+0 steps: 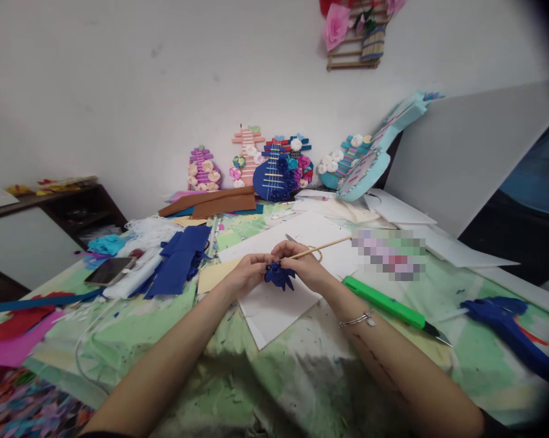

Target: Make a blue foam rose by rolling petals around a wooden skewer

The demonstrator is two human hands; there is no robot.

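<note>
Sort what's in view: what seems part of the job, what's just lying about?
Likely in the job:
blue piece between left hand and right hand
thin stick, held too
blue sheets, matching colour

Apparently lying about:
phone
brown sheets
green cutter

Cluttered table (132, 333) with paper (274, 316), phone (110, 271)

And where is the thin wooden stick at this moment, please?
In the head view, the thin wooden stick is just right of centre, held in the right hand, with the dark blue petals below its left end.
</note>
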